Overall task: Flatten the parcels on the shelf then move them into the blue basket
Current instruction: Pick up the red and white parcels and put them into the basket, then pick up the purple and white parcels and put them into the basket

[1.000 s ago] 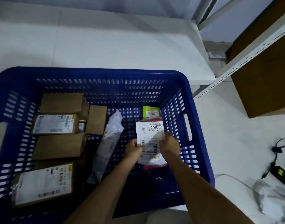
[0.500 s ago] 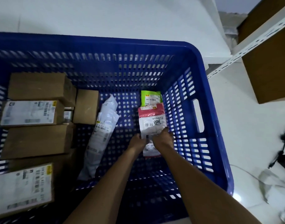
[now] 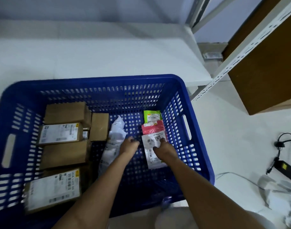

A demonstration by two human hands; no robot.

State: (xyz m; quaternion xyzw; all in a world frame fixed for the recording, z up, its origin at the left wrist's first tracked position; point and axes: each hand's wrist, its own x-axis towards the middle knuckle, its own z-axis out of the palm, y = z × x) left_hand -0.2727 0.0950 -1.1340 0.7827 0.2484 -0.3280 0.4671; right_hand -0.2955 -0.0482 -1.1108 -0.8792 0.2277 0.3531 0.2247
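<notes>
Both hands inside blue basket [image 3: 177, 83], right hand [image 3: 164, 148] on red-and-white parcel [image 3: 153, 146], left hand [image 3: 129, 145] beside it

The right hand [image 3: 164, 148] covers the middle of the white-labelled red parcel [image 3: 153, 138], whose small print is too blurred to read, and whether the fingers press or merely touch it cannot be told. Beyond that hand, the green parcel [image 3: 152, 115] is partly tucked under the red one. Left of the left hand [image 3: 129, 144], the nearest labelled box [image 3: 53, 190] is smeared by motion.

"5055", upside down, on the red parcel's white label [image 3: 155, 142].
</notes>
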